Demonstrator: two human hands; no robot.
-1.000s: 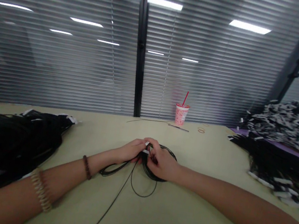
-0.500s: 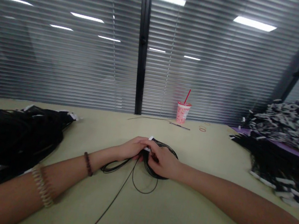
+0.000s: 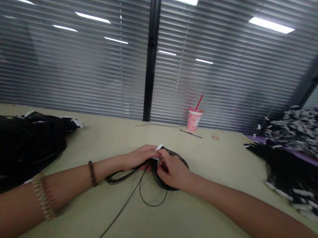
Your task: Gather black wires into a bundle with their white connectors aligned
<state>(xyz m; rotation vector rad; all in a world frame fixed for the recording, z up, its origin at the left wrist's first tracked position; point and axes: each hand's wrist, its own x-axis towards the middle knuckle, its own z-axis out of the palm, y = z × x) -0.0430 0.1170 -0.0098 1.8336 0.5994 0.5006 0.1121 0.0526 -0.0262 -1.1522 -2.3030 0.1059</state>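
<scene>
A coiled bundle of thin black cables (image 3: 178, 155) with white end pieces (image 3: 159, 147) lies in the middle of the table, between my two hands. My left hand (image 3: 140, 157) is closed round the bundle's left side, fingers over the white pieces. From the right, my right hand (image 3: 173, 171) pinches at the same spot, its thumb and forefinger touching near the white piece. What exactly its fingertips grip is partly hidden. One loose cable end (image 3: 117, 219) runs from the hands down to the lower edge of the view, and a small loop hangs beside it.
A heap of black cables (image 3: 31, 143) lies at left. At right are more black cables with white ends (image 3: 295, 172) and a large pile of white-ended pieces (image 3: 310, 133) on a purple surface. A pink cup with straw (image 3: 194, 119), a pen (image 3: 191, 133) and rubber bands (image 3: 215, 136) sit near the blinds.
The fingers of my right hand have shifted slightly at the white piece, and it shows a little more. Both hands otherwise stay at the same place with the cable bundle.
</scene>
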